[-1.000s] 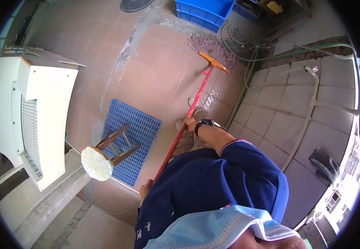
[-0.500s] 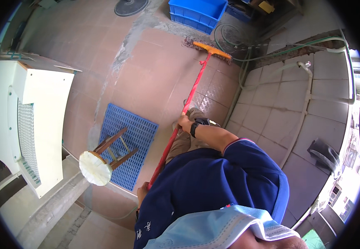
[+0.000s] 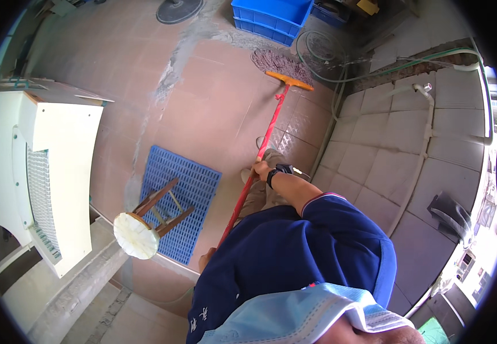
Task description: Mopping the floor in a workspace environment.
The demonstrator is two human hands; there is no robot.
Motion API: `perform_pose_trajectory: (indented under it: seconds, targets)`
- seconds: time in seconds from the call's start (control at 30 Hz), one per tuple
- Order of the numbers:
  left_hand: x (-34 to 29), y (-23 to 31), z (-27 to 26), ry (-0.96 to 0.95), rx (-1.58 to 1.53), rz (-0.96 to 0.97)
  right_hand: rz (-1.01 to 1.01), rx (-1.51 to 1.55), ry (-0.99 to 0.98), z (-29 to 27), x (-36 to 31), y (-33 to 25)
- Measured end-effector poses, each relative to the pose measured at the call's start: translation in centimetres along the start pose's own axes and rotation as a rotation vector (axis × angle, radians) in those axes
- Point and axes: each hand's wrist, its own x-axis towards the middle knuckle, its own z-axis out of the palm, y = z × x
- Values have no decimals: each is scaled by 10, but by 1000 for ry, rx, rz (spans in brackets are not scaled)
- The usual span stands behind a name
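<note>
A mop (image 3: 271, 123) with a red handle, an orange crosspiece and greyish-purple strands reaches away from my body to the tiled floor (image 3: 214, 103). Its strands lie spread on the floor on the far side of the crosspiece. Midway along the handle, my right hand (image 3: 261, 169) is closed around it, with a black band on the wrist. My left hand (image 3: 205, 259) is closed at the handle's near end, partly hidden by my dark blue shirt.
Stacked blue crates (image 3: 271, 20) and a coiled green hose (image 3: 320, 47) lie beyond the mop. A wooden stool (image 3: 136, 235) stands by a blue slatted mat (image 3: 182, 172) at left, near a cream-coloured machine (image 3: 67, 178). A tiled wall (image 3: 394, 137) with a pipe borders the right.
The mop's crosspiece has come slightly toward me, and its strands now trail out on the far side. Both hands keep their hold, the left moving a little forward and right.
</note>
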Motion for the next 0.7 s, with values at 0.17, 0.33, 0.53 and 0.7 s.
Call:
perform_pose_trajectory:
  seconds: [0.17, 0.33, 0.53, 0.7]
  targets:
    - [-1, 6, -4, 33, 50, 17, 104, 9, 0, 13, -4, -11]
    - [0, 7, -1, 10, 34, 15, 38, -10, -11, 10, -26, -20]
    - [-2, 19, -9, 6, 51, -1, 16, 3, -5, 6, -32, -24]
    - [-1, 22, -13, -3, 61, 7, 15, 51, -18, 4, -28, -22]
